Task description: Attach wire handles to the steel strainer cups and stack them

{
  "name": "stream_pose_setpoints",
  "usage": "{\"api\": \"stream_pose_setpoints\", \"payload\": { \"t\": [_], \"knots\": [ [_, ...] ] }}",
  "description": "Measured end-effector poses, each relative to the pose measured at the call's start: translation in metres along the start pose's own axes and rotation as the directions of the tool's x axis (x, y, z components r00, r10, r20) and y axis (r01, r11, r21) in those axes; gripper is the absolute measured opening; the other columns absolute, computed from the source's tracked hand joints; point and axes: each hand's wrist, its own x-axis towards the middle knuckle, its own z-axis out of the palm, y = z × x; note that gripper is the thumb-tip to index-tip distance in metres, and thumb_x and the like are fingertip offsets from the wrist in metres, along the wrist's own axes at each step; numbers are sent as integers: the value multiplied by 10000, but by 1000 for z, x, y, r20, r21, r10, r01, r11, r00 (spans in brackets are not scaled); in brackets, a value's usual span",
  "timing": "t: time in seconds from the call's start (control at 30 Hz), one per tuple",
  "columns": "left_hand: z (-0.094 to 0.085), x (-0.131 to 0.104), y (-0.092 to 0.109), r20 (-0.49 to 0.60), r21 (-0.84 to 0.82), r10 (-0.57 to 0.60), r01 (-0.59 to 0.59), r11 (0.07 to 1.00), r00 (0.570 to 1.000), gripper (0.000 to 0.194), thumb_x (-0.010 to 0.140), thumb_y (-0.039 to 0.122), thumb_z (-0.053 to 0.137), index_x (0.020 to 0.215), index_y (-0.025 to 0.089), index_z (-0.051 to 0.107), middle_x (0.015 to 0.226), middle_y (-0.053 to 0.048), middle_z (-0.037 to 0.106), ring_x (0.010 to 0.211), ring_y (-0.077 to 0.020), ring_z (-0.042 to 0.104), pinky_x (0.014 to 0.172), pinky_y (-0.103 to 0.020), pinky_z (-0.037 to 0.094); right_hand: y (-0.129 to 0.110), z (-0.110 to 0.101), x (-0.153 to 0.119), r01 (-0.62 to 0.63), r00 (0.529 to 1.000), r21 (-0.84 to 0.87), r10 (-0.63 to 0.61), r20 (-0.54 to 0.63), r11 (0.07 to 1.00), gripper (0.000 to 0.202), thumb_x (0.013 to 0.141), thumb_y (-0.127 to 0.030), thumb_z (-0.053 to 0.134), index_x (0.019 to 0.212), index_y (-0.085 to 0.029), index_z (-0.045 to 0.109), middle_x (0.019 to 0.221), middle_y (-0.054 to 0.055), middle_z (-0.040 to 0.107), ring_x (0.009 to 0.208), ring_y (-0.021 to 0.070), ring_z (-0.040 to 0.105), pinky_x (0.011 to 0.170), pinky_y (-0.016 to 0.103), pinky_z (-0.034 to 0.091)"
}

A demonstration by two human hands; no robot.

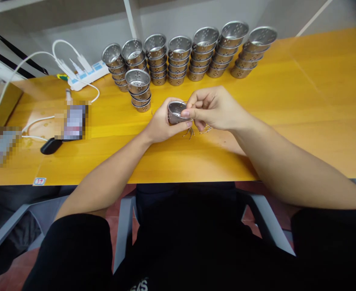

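Observation:
A small perforated metal cup (175, 115) is held above the table in my left hand (162, 123), whose fingers and thumb wrap round its side. At the cup's right rim, my right hand (210, 108) is closed in a pinch, thumb and forefinger together. A thin wire shows by those fingertips, but whether it is gripped or part of the cup I cannot tell. Several bent thin wires (190, 133) lie on the table under my hands. Left of my left hand stands a short stack of like cups (141, 95).
Tall stacks of perforated cups (179, 60) line the back of the table (302, 121). At the left are a white power strip (89, 76) with plugged cables, a blurred phone (74, 122) and a black oval object (51, 146). A cardboard box (2, 103) sits farther left.

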Motion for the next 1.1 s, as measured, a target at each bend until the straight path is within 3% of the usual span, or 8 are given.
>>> {"api": "stream_pose_setpoints", "payload": {
  "t": [0.2, 0.3, 0.43, 0.5, 0.57, 0.8, 0.97, 1.1],
  "knots": [
    [0, 1, 1, -13, -35, -33, 33, 999, 999, 1013, 852, 955, 1102, 1461, 265, 677, 1314, -94, 843, 1186, -300, 846, 1170, -522, 710, 4, 4, -1, 18, 999, 9, -17, -35, 1000, 664, 937, -789, 1188, 981, -233, 826, 756, 24, 781, 508, 132, 620, 423, 306, 413],
    [0, 3, -3, -38, -69, -26, 24, 997, 999, 1015, 858, 966, 1095, 1477, 276, 682, 1306, -81, 809, 1216, -309, 847, 1184, -550, 721, 9, 7, 0, 82, 984, -42, -88, -156, 996, 694, 931, -854, 1159, 1097, -253, 854, 923, 47, 803, 592, 150, 627, 479, 338, 469],
    [0, 6, -16, -56, -60, -11, 8, 998, 998, 1085, 900, 1054, 1007, 1592, 298, 649, 1386, -91, 756, 1330, -336, 835, 1220, -594, 720, 9, 7, 1, 172, 916, -259, -252, -312, 950, 600, 1065, -877, 1009, 1186, -307, 863, 1188, 122, 825, 963, 298, 783, 695, 419, 648],
    [0, 7, -24, -63, -37, -2, 0, 999, 998, 1100, 919, 1067, 981, 1632, 302, 639, 1424, -101, 745, 1370, -346, 825, 1228, -599, 723, 8, 6, -1, 189, 912, -358, -299, -282, 914, 494, 1091, -805, 989, 1170, -329, 882, 1248, 152, 837, 1166, 385, 795, 840, 503, 714],
    [-1, 7, -29, -88, -26, 21, -23, 999, 996, 1097, 911, 1062, 993, 1626, 305, 648, 1435, -104, 748, 1365, -348, 828, 1215, -591, 733, 8, 3, -2, 196, 919, -396, -309, -244, 897, 374, 1089, -711, 994, 1131, -352, 897, 1291, 167, 857, 1241, 429, 776, 948, 588, 733],
    [-5, 5, -34, -121, 62, 77, -70, 996, 990, 1101, 953, 1057, 961, 1685, 310, 619, 1508, -121, 748, 1417, -361, 828, 1259, -588, 724, 19, -3, 0, 197, 938, -465, -304, -166, 863, 141, 1015, -420, 1014, 1105, -378, 913, 1432, 143, 887, 1449, 484, 752, 1192, 693, 718],
    [-4, 5, -48, -104, 66, 197, -191, 979, 975, 1093, 983, 1069, 925, 1698, 319, 578, 1496, -90, 737, 1373, -326, 846, 1259, -582, 735, 32, -8, 1, 267, 936, -567, -349, -37, 779, 252, 1028, -340, 878, 1265, -314, 956, 1595, 149, 838, 1595, 496, 758, 1399, 759, 644],
    [-5, 3, -54, -66, 97, 261, -254, 962, 963, 1036, 1095, 987, 878, 1809, 347, 483, 1540, -86, 726, 1388, -310, 841, 1304, -585, 721, 43, -12, 2, 327, 925, -585, -377, 39, 742, 384, 1013, -287, 845, 1366, -340, 989, 1669, 130, 801, 1651, 483, 739, 1472, 786, 586]
  ]
}}
